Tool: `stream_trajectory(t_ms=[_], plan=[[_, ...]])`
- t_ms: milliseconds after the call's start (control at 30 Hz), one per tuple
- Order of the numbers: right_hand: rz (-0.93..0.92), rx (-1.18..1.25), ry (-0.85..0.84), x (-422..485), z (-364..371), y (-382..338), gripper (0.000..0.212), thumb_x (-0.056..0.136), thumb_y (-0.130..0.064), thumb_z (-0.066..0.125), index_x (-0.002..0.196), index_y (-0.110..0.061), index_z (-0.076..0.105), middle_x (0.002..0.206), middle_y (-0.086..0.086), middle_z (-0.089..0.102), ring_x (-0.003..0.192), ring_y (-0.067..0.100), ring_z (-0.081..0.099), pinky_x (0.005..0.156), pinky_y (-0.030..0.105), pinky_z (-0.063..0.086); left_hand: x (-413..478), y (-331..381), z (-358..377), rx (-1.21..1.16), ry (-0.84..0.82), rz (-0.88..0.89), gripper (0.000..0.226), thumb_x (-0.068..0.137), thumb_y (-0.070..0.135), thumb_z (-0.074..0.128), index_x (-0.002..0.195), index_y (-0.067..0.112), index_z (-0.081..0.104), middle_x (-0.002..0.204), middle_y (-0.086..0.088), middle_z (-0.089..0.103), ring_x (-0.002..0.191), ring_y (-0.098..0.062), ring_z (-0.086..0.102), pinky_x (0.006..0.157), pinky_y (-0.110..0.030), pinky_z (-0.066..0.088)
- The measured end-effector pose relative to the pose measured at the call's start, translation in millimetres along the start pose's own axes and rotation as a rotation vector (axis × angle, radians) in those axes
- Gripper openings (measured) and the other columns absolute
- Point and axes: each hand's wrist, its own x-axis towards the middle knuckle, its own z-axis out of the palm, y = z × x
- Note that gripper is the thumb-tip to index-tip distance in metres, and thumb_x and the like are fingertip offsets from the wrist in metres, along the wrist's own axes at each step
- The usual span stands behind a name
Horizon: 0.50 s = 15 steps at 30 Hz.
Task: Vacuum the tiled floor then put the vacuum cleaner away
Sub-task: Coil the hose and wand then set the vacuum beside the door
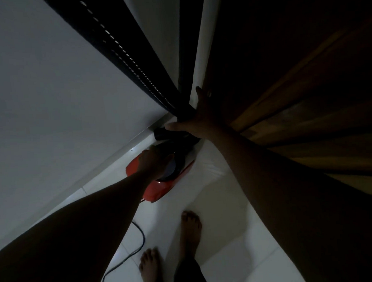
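A red and black vacuum cleaner (161,188) sits on the white tiled floor (226,220) in a dim corner by the wall. My left hand (155,162) rests on top of its body, gripping the handle area. A black ribbed hose (120,51) and a dark tube (188,43) rise from the corner toward the camera. My right hand (198,118) presses against the lower end of the hose and tube, fingers spread, thumb pointing left. A dark power cord (141,242) trails from the vacuum across the tiles.
A white wall (49,94) with a skirting board runs along the left. A brown wooden door (307,80) stands on the right, close to my right arm. My two bare feet (189,229) stand on the tiles just behind the vacuum.
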Motion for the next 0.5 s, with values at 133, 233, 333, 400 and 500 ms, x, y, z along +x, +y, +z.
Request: stream_trajectory(t_ms=[133,233,333,400,500], plan=[[0.050,-0.030,0.042,-45.7,-11.5,-15.9,0.139,0.066,-0.043,0.094,0.164,-0.021,-0.002,0.171,0.011,0.004,0.158,0.033,0.008,0.125,0.050,0.024,-39.4,13.7,-37.2,-0.063,-0.025,-0.037,0.057,0.090,0.053,0.064,0.132,0.016,0.056,0.129,-0.016,0.056,0.116,-0.037,0.056,0.090,-0.042,0.051],[0.088,0.027,0.082,-94.6,-26.8,-32.0,0.130,0.072,-0.030,0.092,0.165,-0.017,0.003,0.170,0.009,0.014,0.155,0.031,0.019,0.123,0.047,0.031,-76.1,17.8,-67.6,-0.055,-0.024,-0.021,0.068,0.088,0.055,0.066,0.141,0.017,0.048,0.137,-0.017,0.049,0.121,-0.036,0.054,0.097,-0.046,0.051],[0.086,0.131,0.123,-158.4,-46.0,-57.5,0.114,0.077,-0.020,0.088,0.163,-0.015,0.013,0.163,0.009,0.033,0.150,0.028,0.034,0.120,0.044,0.037,-128.6,29.1,-109.7,-0.038,-0.019,0.036,0.071,0.088,0.055,0.066,0.144,0.018,0.044,0.142,-0.017,0.045,0.125,-0.037,0.051,0.100,-0.049,0.050],[0.094,0.225,0.156,-206.3,-57.4,-74.1,0.104,0.081,-0.017,0.085,0.162,-0.013,0.020,0.160,0.008,0.039,0.148,0.025,0.039,0.119,0.036,0.038,-169.0,36.8,-142.5,-0.019,-0.024,0.112,0.071,0.089,0.054,0.065,0.145,0.018,0.043,0.143,-0.018,0.046,0.126,-0.037,0.051,0.101,-0.048,0.049],[0.072,0.169,0.255,-280.2,-67.3,-94.9,0.084,0.086,-0.021,0.081,0.156,-0.008,0.036,0.153,0.002,0.046,0.142,0.020,0.043,0.108,0.014,0.036,-224.0,44.1,-181.0,0.038,-0.014,0.234,0.066,0.089,0.055,0.064,0.142,0.018,0.048,0.137,-0.016,0.050,0.117,-0.034,0.058,0.094,-0.043,0.054]])
